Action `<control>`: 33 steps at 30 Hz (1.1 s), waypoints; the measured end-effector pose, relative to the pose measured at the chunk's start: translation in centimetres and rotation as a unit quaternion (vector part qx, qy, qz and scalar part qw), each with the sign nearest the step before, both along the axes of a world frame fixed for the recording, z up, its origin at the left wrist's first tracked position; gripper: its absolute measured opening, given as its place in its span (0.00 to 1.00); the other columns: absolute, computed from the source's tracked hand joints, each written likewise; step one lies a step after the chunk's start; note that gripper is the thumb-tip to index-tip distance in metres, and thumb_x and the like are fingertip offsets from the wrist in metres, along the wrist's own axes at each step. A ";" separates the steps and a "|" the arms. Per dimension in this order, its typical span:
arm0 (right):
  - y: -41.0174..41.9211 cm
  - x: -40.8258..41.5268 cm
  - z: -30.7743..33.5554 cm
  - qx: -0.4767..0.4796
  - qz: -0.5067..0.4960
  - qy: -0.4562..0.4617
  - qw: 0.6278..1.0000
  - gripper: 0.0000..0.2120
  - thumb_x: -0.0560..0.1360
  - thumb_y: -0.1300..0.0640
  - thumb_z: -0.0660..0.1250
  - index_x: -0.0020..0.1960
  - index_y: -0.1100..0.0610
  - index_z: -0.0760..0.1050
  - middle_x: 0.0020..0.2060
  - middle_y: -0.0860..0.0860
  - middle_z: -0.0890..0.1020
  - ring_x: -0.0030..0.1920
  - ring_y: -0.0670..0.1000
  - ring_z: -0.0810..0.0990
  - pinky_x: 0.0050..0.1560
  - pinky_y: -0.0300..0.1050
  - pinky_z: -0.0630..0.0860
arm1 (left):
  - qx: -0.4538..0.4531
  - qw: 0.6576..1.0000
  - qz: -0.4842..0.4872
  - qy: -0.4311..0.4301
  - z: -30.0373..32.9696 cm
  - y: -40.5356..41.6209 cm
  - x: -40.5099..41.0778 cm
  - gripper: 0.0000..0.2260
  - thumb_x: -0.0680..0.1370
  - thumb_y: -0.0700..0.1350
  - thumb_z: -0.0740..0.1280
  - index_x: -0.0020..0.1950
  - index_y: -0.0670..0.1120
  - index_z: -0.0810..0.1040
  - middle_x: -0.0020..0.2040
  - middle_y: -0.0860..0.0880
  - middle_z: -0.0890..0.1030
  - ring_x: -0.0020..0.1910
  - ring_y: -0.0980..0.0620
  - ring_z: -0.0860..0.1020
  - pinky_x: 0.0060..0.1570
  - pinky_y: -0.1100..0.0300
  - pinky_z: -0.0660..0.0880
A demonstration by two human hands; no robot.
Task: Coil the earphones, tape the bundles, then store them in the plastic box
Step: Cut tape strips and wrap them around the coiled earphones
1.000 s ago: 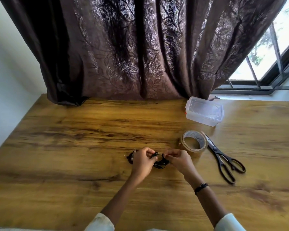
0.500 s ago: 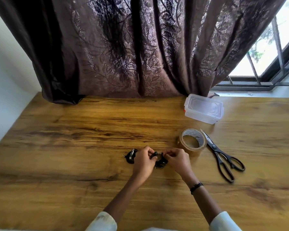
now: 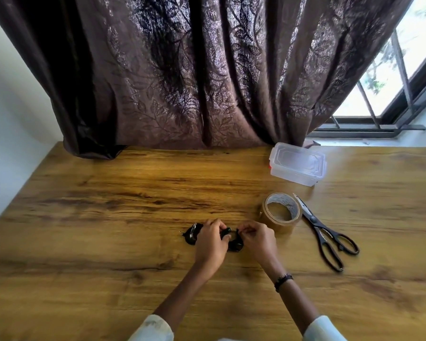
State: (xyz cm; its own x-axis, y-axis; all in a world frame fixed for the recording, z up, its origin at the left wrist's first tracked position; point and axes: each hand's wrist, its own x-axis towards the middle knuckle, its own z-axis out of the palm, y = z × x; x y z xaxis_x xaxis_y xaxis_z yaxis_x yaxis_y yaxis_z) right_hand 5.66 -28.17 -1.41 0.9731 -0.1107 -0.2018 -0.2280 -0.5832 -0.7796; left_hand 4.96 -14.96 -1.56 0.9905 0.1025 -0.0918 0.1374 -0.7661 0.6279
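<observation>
Both hands work over the table (image 3: 108, 279) near its front centre. The left hand (image 3: 210, 242) has its fingers curled around a black earphone bundle (image 3: 233, 242), holding it just above or on the wood. The right hand (image 3: 257, 239) pinches the bundle's right side with thumb and fingertips. A second bundle (image 3: 191, 234) lies just left of the left hand. The tape (image 3: 280, 212) and scissors (image 3: 327, 239) lie right of the hands. The box (image 3: 297, 167), lid on, stands farther back.
</observation>
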 end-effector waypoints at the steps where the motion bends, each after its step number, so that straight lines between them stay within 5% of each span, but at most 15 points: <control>1: -0.1 -0.1 -0.1 -0.004 0.003 -0.005 1.000 0.08 0.73 0.62 0.67 0.43 0.51 0.82 0.38 0.44 0.82 0.40 0.43 0.81 0.39 0.31 0.76 | 0.001 1.000 0.000 0.000 0.1 0.0 0.0 0.10 0.76 0.47 0.70 0.55 0.48 0.76 0.56 0.52 0.76 0.50 0.54 0.78 0.48 0.61 0.77; 4: -0.4 -0.4 -0.1 -0.029 0.013 -0.042 0.999 0.06 0.74 0.62 0.68 0.45 0.53 0.82 0.41 0.45 0.82 0.40 0.42 0.80 0.38 0.27 0.73 | 0.010 1.000 0.002 -0.011 0.5 -0.1 -0.2 0.11 0.77 0.50 0.67 0.58 0.49 0.75 0.57 0.53 0.75 0.50 0.54 0.77 0.48 0.62 0.76; 9: -1.3 -1.3 0.9 -0.044 0.052 -0.145 0.987 0.07 0.73 0.64 0.69 0.48 0.54 0.81 0.43 0.46 0.82 0.42 0.45 0.82 0.42 0.41 0.81 | 0.023 0.995 -0.007 -0.095 1.7 -0.4 -0.6 0.11 0.77 0.50 0.67 0.58 0.50 0.75 0.55 0.56 0.76 0.53 0.55 0.75 0.49 0.65 0.72; 15: -3.7 -1.3 3.4 -0.067 0.063 -0.240 0.966 0.08 0.73 0.63 0.70 0.49 0.53 0.82 0.44 0.46 0.84 0.41 0.44 0.82 0.42 0.44 0.81 | -0.054 0.990 -0.027 -0.125 3.9 -2.1 -0.5 0.06 0.78 0.50 0.66 0.54 0.53 0.76 0.51 0.59 0.76 0.44 0.62 0.73 0.39 0.71 0.71; 27: -8.9 -0.2 4.1 -0.128 0.088 -0.255 0.954 0.10 0.75 0.63 0.70 0.55 0.54 0.81 0.51 0.48 0.83 0.46 0.47 0.81 0.44 0.36 0.76 | -0.167 0.976 -0.059 -0.126 5.1 -5.1 0.9 0.03 0.77 0.44 0.67 0.50 0.51 0.77 0.47 0.57 0.79 0.45 0.63 0.76 0.41 0.76 0.70; 33: -9.3 -0.2 2.9 -0.168 0.133 -0.251 0.944 0.11 0.75 0.60 0.70 0.56 0.54 0.80 0.51 0.48 0.84 0.50 0.50 0.82 0.49 0.47 0.79 | -0.194 0.972 -0.064 -0.119 4.8 -6.2 1.8 0.04 0.77 0.42 0.67 0.49 0.49 0.78 0.45 0.57 0.80 0.44 0.65 0.76 0.43 0.72 0.73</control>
